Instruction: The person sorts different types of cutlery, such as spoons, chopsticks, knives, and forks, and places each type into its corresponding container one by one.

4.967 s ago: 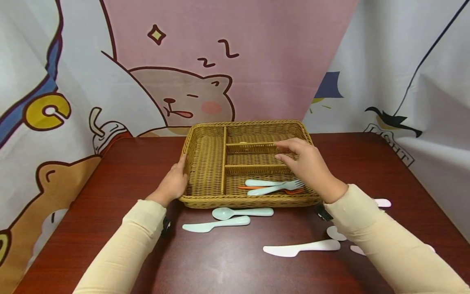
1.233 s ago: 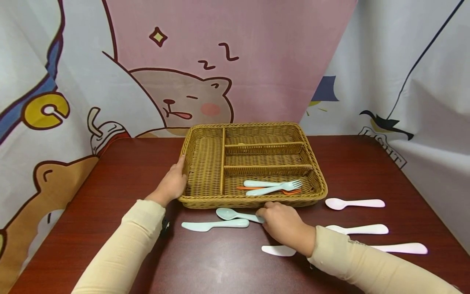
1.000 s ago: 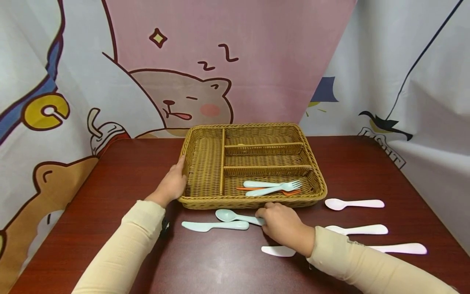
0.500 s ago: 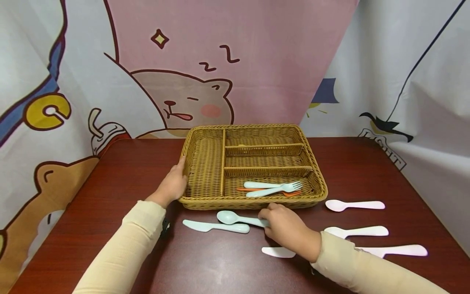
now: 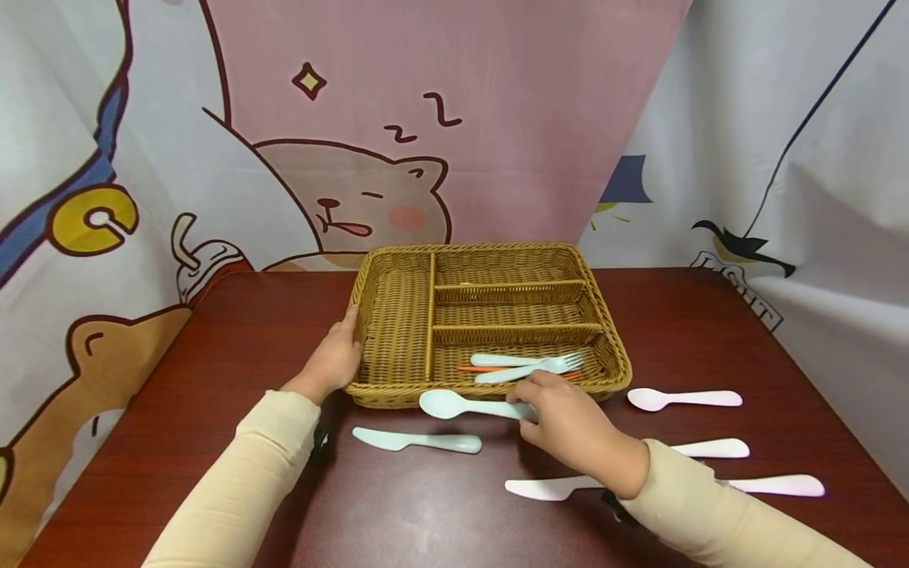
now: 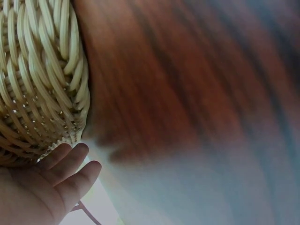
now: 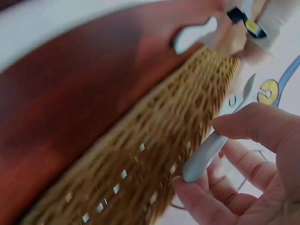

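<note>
My right hand pinches the handle of a mint spoon in front of the basket's near wall. The right wrist view shows thumb and fingertips round the spoon's handle. With straight fingers, my left hand rests against the left side of the wicker basket; the left wrist view shows its fingers at the weave. Inside the basket's near right compartment lie a mint fork, another mint handle and some orange cutlery. A mint knife lies on the table below the spoon.
A pale spoon lies right of the basket. Nearer are another pale handle, a pale knife and a further pale handle, partly behind my right arm. A printed cloth hangs behind the table.
My right hand went from over the basket down to the mint spoon, gripped its handle and raised it toward the near rim. The mint knife turned slightly. My left hand stayed put.
</note>
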A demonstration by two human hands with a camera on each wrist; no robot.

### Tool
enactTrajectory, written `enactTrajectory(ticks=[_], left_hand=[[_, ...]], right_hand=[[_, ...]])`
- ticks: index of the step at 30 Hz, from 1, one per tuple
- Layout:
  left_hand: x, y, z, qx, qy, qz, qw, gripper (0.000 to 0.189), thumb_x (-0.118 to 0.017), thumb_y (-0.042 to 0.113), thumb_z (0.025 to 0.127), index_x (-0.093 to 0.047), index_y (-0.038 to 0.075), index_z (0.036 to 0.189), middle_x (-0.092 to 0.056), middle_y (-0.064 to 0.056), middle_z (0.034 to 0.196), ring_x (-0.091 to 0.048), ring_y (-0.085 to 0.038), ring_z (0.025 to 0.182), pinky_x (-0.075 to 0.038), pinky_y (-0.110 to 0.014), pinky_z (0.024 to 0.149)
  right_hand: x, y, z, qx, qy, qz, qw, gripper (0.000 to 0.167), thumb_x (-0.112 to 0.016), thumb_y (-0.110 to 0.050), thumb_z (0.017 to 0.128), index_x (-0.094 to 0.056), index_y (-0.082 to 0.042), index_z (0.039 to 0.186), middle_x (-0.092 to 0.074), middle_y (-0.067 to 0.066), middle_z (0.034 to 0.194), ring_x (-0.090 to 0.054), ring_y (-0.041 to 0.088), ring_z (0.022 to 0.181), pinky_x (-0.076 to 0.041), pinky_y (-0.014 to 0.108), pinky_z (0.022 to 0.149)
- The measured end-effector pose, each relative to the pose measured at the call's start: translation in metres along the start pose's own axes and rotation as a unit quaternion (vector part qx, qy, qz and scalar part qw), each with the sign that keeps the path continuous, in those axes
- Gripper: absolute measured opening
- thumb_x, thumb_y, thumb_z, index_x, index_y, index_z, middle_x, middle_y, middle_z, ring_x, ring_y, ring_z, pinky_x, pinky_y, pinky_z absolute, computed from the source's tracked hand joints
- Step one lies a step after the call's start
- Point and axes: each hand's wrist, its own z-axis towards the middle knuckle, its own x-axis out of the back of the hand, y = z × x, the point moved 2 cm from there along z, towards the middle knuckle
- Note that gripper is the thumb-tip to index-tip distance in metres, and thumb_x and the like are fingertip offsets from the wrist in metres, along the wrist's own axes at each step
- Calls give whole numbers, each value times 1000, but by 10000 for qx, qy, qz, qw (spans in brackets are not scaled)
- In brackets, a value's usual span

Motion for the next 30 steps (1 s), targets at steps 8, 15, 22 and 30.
enactTrajectory(ticks=[8, 15, 22, 30], left_hand=[[-1, -1, 0, 5, -6, 45, 10000, 63, -32, 6, 99, -2, 0, 154, -25, -33, 150, -30, -43, 138, -27, -53, 112], [-1, -1, 1, 33, 11, 47, 10000, 63, -32, 6, 99, -2, 1, 155, -25, -32, 150, -30, -42, 138, -27, -52, 112], [-1, -2, 1, 81, -29, 54, 9999, 63, -32, 7, 100, -2, 3, 155, -24, -32, 150, -32, -42, 137, -28, -53, 111], [-1, -1, 1, 79, -10, 73, 9999, 64, -33, 7, 99, -3, 3, 155, -26, -31, 150, -32, -42, 137, -28, -53, 111]], right_hand=[[20, 16, 17, 130, 305, 177, 9993, 24, -75, -2, 72, -70, -10, 93, -59, -2, 84, -51, 13, 70, -43, 30, 60], [39, 35, 39, 18, 138, 88, 9999, 21, -73, -5, 79, -70, -9, 99, -61, 2, 92, -53, 17, 76, -46, 35, 64], [51, 57, 62, -344, -79, 411, 9985, 23, -70, -8, 85, -68, -7, 108, -62, 6, 99, -60, 23, 90, -50, 44, 77], [57, 77, 88, -632, -255, 446, 9967, 24, -69, -9, 86, -68, -6, 110, -62, 11, 101, -58, 27, 91, -47, 45, 76]])
